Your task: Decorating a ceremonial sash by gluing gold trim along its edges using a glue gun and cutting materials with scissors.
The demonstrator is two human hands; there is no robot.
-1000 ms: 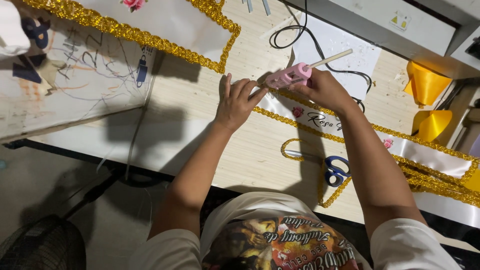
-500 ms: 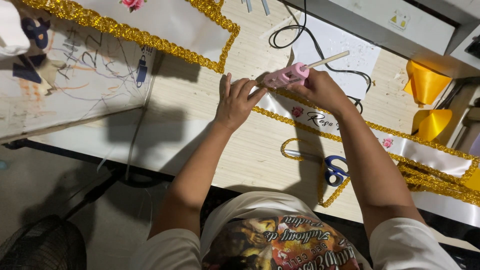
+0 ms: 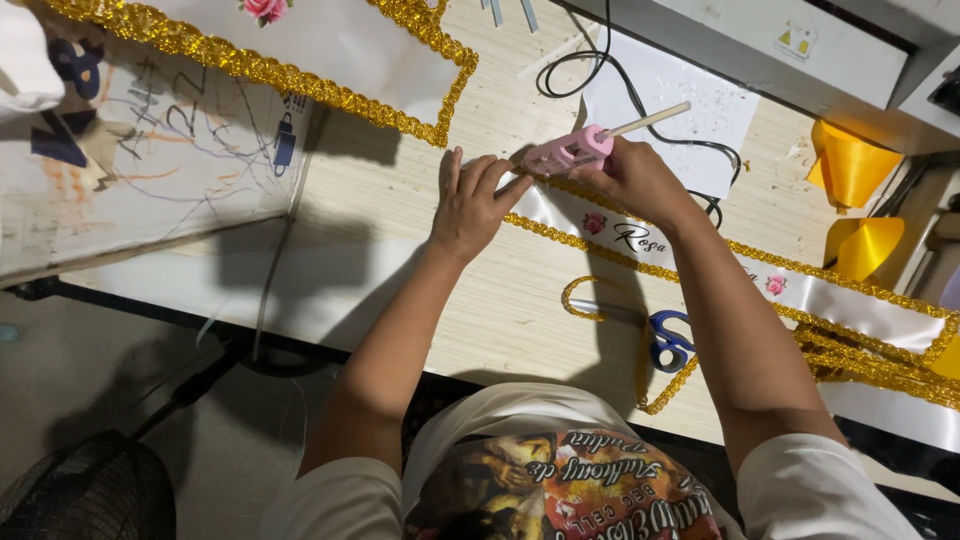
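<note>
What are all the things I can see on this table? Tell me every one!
pink glue gun with pale glue stick: one, pink, held in the right hand above the sash end
white satin sash with gold glitter trim: one, white and gold, lying across the table toward the right
blue-handled scissors: one, blue, near the table's front edge
black cord: one, black, looping over the white paper sheet
white paper sheet: one, white, behind the hands
yellow ribbon cones: two, yellow, far right
light wooden table: one, pale wood
left hand: pressing the sash end
right hand: gripping the glue gun
</note>
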